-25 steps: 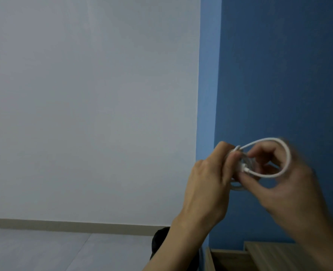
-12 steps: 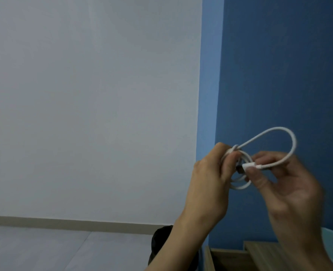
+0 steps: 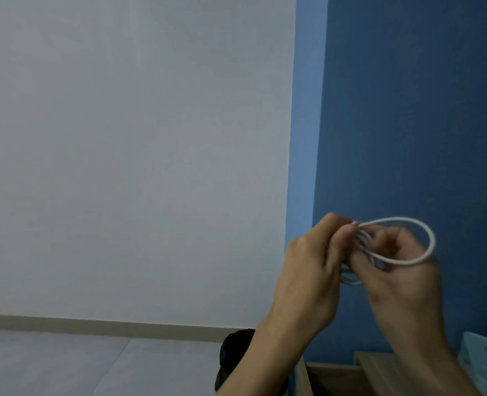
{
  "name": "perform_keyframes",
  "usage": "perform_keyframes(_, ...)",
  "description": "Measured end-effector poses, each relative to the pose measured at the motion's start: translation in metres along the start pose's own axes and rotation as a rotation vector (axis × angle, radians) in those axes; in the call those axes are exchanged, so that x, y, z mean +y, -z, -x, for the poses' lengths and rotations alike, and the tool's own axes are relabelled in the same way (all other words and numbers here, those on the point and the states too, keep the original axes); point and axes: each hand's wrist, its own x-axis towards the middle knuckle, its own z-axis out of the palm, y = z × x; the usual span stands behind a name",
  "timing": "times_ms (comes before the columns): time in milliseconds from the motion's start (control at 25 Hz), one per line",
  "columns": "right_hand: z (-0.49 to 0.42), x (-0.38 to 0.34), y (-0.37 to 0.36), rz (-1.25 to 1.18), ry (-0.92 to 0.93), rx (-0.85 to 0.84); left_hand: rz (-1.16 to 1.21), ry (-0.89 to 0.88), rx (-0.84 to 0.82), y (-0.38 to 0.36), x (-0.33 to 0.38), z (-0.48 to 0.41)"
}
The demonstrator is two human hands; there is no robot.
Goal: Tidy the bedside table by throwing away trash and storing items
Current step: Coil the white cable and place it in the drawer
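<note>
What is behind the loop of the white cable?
Behind the loop of the white cable are the dark blue wall and fingers of the right hand. The left hand covers part of the coil.

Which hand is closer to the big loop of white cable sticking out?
Right. The white cable's big loop curves across the fingers of the right hand. The left hand pinches the coiled part at the loop's left end.
</note>
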Motion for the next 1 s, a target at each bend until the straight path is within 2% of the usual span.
perform_keyframes(160,-0.008,0.005,0.002,-0.008,-0.111,-0.164,-0.165,-0.046,0.002,-0.003,-0.002,0.004)
perform_keyframes(280,-0.009,-0.001,0.012,0.19,0.046,-0.273,-0.135,-0.07,0.035,0.0,0.0,0.003)
perform_keyframes(360,-0.005,-0.006,0.02,0.082,0.068,-0.347,-0.149,-0.087,0.023,0.001,0.003,0.003)
perform_keyframes(440,-0.002,-0.007,0.03,-0.057,0.002,-0.46,-0.131,-0.091,0.029,0.003,0.005,0.001)
perform_keyframes(520,0.001,-0.004,0.036,-0.039,-0.003,-0.504,-0.098,-0.095,0.065,0.008,0.003,-0.003)
perform_keyframes(680,0.005,-0.001,0.037,0.164,0.125,-0.426,-0.027,-0.038,0.111,0.024,-0.003,-0.016)
perform_keyframes(800,0.016,-0.009,0.049,0.541,0.416,-0.389,0.041,0.086,0.235,0.048,-0.019,-0.032)
perform_keyframes(880,0.023,-0.013,0.06,0.73,0.54,-0.335,0.059,0.173,0.207,0.053,-0.028,-0.032)
perform_keyframes(1000,0.026,-0.019,0.063,0.782,0.555,-0.252,0.029,0.223,0.188,0.043,-0.035,-0.023)
